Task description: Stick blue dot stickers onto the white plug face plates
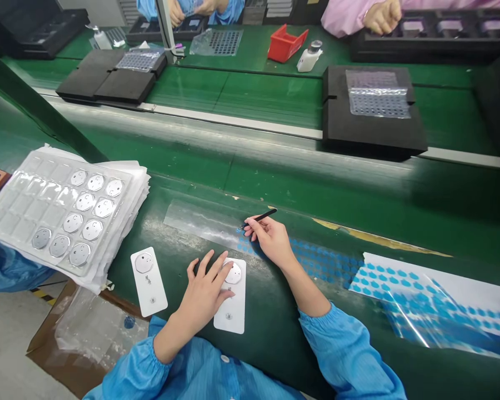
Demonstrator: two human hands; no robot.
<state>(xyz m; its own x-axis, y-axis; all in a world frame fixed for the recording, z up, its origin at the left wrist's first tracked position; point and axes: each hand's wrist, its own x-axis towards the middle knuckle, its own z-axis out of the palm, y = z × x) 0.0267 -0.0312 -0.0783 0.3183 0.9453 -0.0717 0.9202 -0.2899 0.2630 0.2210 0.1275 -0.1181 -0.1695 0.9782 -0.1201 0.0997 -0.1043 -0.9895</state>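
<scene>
Left hand splayed on white plate; right hand pinching tweezers; tray nearby

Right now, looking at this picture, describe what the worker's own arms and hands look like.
The left hand and right hand are bare: no gloves, rings or watch show. The left sleeve and right sleeve are bright blue, smooth cloth, gathered into elastic cuffs above the wrists. A small white button sits on the blue coat between them.

The head camera faces forward and down over the green bench (from its near edge). It sits close above the right hand.
</scene>
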